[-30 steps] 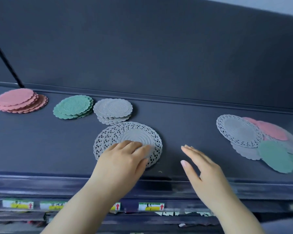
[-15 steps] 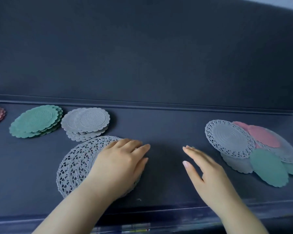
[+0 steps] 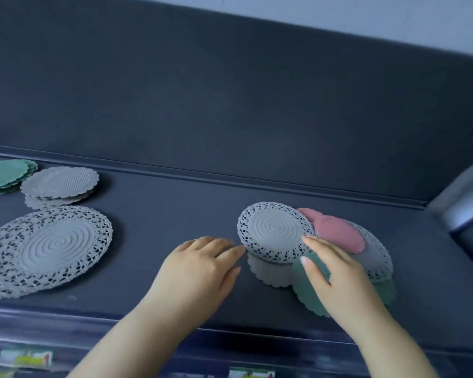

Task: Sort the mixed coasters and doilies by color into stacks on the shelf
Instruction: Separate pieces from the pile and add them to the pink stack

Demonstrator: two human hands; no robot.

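A mixed pile lies on the dark shelf (image 3: 175,208) at centre right. On top is a grey lace doily (image 3: 273,231), beside it a pink coaster (image 3: 336,233), a green coaster (image 3: 309,290) and a plain grey coaster (image 3: 271,271) underneath. My right hand (image 3: 339,279) lies over the pile with straight fingers, its fingertips touching the doily's right edge. My left hand (image 3: 200,271) rests flat on the shelf, fingertips just left of the doily. At the left lie a stack of large grey lace doilies (image 3: 47,249), a grey coaster stack (image 3: 60,184) and a green coaster stack (image 3: 6,175).
The shelf's back panel (image 3: 230,105) rises behind everything. A grey metal upright (image 3: 464,197) closes the shelf at the right. The shelf's front lip (image 3: 230,339) runs below my wrists, with price labels (image 3: 25,358) under it.
My left hand has left the large lace doily stack and moved right to the mixed pile. My right hand has also moved right onto the pile. The view has swung right.
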